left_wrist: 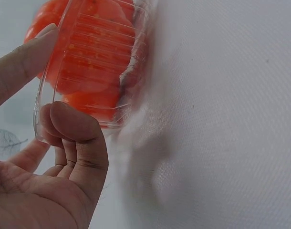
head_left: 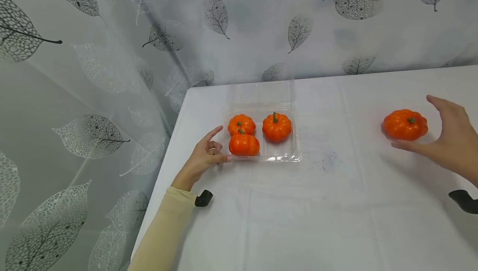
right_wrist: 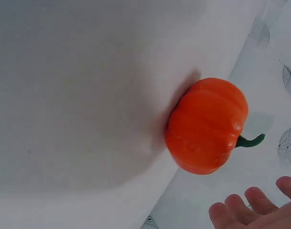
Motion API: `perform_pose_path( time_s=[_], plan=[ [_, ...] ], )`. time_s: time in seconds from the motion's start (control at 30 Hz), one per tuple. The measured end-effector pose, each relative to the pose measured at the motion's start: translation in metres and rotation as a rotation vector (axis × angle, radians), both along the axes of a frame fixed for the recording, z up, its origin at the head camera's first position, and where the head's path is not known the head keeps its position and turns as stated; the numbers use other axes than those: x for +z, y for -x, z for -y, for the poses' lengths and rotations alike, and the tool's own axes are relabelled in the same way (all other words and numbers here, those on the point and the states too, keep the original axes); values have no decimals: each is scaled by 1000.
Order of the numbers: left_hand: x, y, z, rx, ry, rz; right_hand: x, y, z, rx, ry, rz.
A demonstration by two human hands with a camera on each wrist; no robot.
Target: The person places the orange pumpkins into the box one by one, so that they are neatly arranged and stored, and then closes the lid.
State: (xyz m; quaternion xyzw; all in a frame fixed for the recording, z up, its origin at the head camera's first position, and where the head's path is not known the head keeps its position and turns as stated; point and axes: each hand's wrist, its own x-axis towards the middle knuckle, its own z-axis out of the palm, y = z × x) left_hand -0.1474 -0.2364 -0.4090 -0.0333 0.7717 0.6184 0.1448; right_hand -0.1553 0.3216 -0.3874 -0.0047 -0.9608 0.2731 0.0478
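Note:
A clear plastic box [head_left: 280, 157] lies on the white-covered table with its lid raised at the back. Inside it are three small orange pumpkins: one at the back left [head_left: 241, 124], one at the front left [head_left: 244, 144] and one on the right [head_left: 276, 127]. My left hand [head_left: 205, 155] holds the box by its left rim, fingers partly curled against the clear edge [left_wrist: 46, 102]. Far to the right, a fourth orange pumpkin [head_left: 405, 125] with a green stem [right_wrist: 250, 141] sits on the table. My right hand [head_left: 449, 136] is spread around it, thumb and fingers wide apart, not gripping it.
The white table covering [head_left: 317, 213] has faint creases. Behind the table and to the left hangs a grey-white curtain [head_left: 257, 26] printed with leaves. The box's raised transparent lid [head_left: 263, 92] stands near the table's back edge.

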Motion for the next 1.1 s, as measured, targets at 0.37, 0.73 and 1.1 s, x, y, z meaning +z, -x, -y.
perform_pose_path(
  time_s=[0.37, 0.73, 1.1],
  plan=[
    [1, 0, 1, -3, 1, 3, -19, 4, -18, -33, 147, 172],
    [1, -1, 1, -1, 0, 9, -26, 6, -18, -27, 150, 223],
    [0, 0, 1, 9, -7, 12, -31, 9, -19, -67, 143, 208]
  ],
)
